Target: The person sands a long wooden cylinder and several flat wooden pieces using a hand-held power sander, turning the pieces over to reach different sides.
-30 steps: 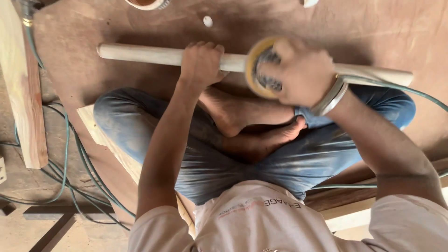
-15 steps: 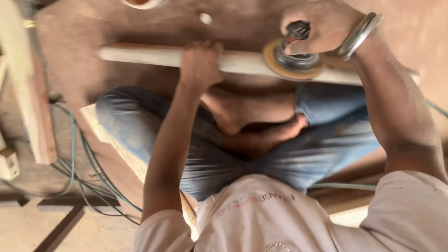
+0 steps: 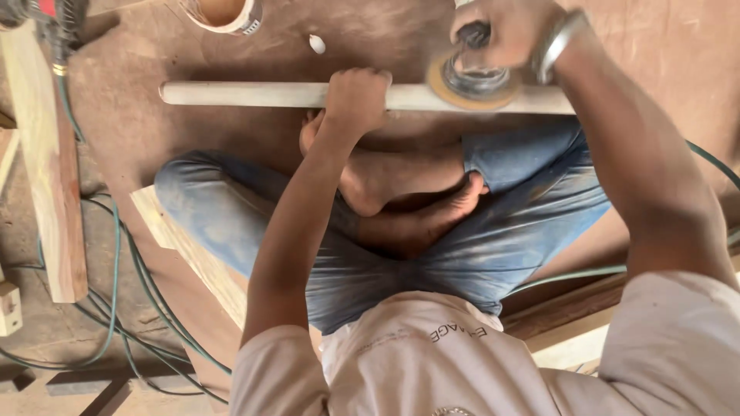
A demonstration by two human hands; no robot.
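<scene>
Across our crossed legs, we sand the pale rod [image 3: 254, 95]: left hand [image 3: 356, 98] clamps it, right hand [image 3: 505, 31] grips the sander [image 3: 472, 79]; next likely sliding along it.

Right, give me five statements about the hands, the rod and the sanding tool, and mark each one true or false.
1. The left hand grips the pale round rod. True.
2. The right hand holds a hammer. False: it holds a power tool with a round sanding disc.
3. The disc rests against the rod, to the right of the left hand. True.
4. The rod stands upright. False: it lies flat across the brown board, in front of the person's crossed bare feet.
5. The right wrist is bare. False: it wears a metal bangle.
</scene>
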